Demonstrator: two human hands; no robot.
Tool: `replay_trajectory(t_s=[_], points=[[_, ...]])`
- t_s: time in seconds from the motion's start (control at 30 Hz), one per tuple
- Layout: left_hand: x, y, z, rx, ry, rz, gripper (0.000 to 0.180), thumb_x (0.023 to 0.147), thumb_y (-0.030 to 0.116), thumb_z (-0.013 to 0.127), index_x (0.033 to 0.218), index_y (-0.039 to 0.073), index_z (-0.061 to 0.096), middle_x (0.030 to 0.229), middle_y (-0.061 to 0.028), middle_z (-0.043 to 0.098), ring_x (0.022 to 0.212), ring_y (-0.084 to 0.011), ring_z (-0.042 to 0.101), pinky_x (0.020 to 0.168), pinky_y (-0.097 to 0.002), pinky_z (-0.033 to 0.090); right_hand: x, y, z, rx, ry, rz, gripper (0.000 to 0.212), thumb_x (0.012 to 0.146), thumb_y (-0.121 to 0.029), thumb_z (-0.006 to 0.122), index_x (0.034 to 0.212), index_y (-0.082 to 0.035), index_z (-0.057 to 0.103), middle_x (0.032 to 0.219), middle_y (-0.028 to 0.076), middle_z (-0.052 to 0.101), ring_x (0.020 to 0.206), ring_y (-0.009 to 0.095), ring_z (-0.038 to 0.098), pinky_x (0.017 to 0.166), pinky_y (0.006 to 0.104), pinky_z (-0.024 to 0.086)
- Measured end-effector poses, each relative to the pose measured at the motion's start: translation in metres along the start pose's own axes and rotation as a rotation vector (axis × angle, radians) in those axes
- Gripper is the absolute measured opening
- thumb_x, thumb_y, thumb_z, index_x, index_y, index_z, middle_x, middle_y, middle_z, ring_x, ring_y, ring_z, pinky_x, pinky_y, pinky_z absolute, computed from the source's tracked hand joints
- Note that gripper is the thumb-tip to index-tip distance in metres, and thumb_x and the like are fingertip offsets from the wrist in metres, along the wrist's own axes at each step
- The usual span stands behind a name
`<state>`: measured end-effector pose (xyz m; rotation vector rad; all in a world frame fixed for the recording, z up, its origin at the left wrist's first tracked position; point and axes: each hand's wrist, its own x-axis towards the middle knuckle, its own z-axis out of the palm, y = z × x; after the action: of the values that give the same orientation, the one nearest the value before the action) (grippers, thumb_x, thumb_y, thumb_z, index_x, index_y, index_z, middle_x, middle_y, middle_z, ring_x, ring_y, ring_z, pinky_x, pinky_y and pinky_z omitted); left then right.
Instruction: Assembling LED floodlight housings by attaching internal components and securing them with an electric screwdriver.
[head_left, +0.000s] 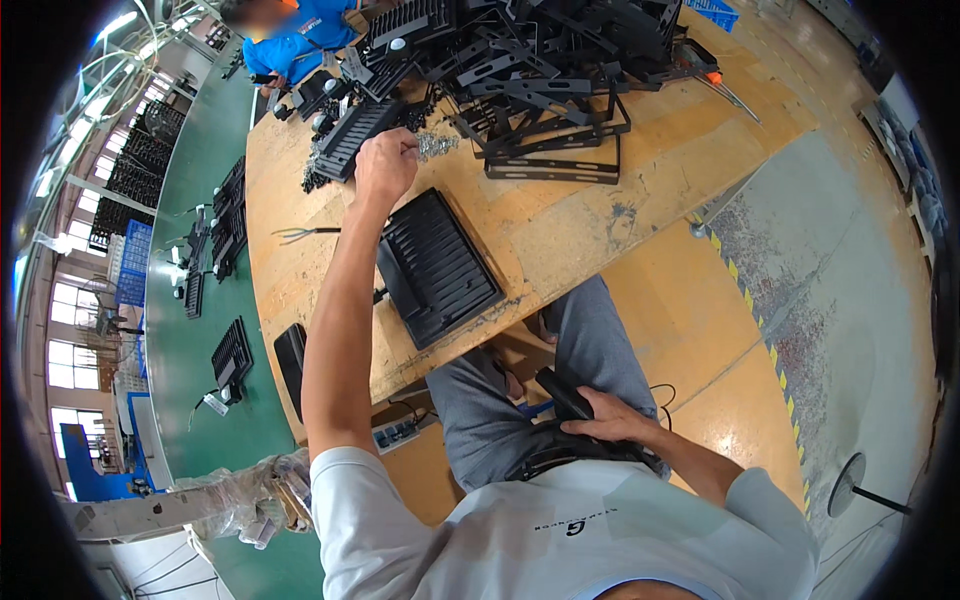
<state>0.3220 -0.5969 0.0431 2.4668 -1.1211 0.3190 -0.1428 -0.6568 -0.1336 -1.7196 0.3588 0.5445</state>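
My left hand (385, 168) reaches over the workbench, its fingers curled together beside a scatter of small silver screws (436, 147). Whatever is between those fingertips is too small to make out. Just beyond that hand lies a black ribbed housing (357, 138). Nearer to me, a black finned lamp housing (440, 265) rests flat on the bench, close to my left forearm; a cable with bared wire ends (308, 232) sticks out to its left. Down at my lap, my right hand (612, 416) is closed around a black cylindrical tool (565, 393).
Black metal brackets (550, 90) are heaped across the back of the wooden bench (560, 235). A screwdriver with an orange handle (715, 78) lies at right. A green conveyor (200, 350) carrying more lamps runs along the left. A person in blue (290, 55) works at the far side.
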Motion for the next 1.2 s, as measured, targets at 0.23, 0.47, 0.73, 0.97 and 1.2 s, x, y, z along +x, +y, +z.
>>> replay_trajectory(t_s=[0.23, 0.47, 0.73, 0.97, 1.2], points=[[0.037, -0.034, 0.025, 0.11, 0.08, -0.068, 0.017, 0.085, 0.015, 0.064, 0.096, 0.009, 0.076, 0.087, -0.0189, 0.073, 0.086, -0.0384, 0.07, 0.079, -0.0443, 0.055, -0.001, 0.0, -0.012, 0.112, 0.031, 0.028, 0.069, 0.083, -0.047, 0.078, 0.125, 0.003, 0.056, 0.099, 0.019, 0.065, 0.093, 0.028, 0.065, 0.082, 0.038, 0.051], [0.069, -0.026, 0.048, 0.0, -0.005, -0.067, 0.018, 0.084, 0.018, 0.069, 0.099, 0.01, 0.076, 0.095, -0.02, 0.072, 0.094, -0.0402, 0.068, 0.084, -0.0465, 0.054, 0.004, 0.0, -0.022, 0.082, -0.007, 0.081, 0.077, 0.084, -0.052, 0.076, 0.132, 0.004, 0.052, 0.108, 0.022, 0.065, 0.097, 0.031, 0.065, 0.084, 0.0387, 0.051], [0.064, -0.058, 0.066, 0.243, 0.064, 0.194, 0.015, 0.09, 0.016, 0.06, 0.083, 0.005, 0.067, 0.087, -0.0213, 0.066, 0.085, -0.0417, 0.066, 0.075, -0.0529, 0.054, 0.008, 0.009, -0.016, -0.012, 0.057, -0.07, 0.078, 0.083, -0.06, 0.074, 0.124, 0.004, 0.056, 0.105, 0.022, 0.066, 0.097, 0.03, 0.066, 0.082, 0.0392, 0.051], [0.067, -0.026, 0.062, 0.428, -0.066, 0.131, 0.01, 0.088, 0.005, 0.057, 0.091, 0.001, 0.065, 0.1, -0.0195, 0.067, 0.096, -0.0383, 0.068, 0.082, -0.047, 0.056, 0.012, 0.033, -0.007, -0.05, 0.051, -0.024, 0.086, 0.081, -0.065, 0.072, 0.128, 0.004, 0.054, 0.099, 0.022, 0.066, 0.096, 0.034, 0.066, 0.082, 0.0406, 0.051], [0.068, -0.028, 0.044, 0.285, 0.008, 0.08, 0.015, 0.087, 0.002, 0.056, 0.101, -0.001, 0.059, 0.099, -0.0222, 0.066, 0.092, -0.0412, 0.066, 0.082, -0.0497, 0.054, 0.003, 0.004, -0.015, -0.002, 0.007, 0.091, 0.083, 0.08, -0.063, 0.074, 0.123, 0.005, 0.055, 0.087, 0.019, 0.066, 0.084, 0.028, 0.067, 0.074, 0.0381, 0.052]])
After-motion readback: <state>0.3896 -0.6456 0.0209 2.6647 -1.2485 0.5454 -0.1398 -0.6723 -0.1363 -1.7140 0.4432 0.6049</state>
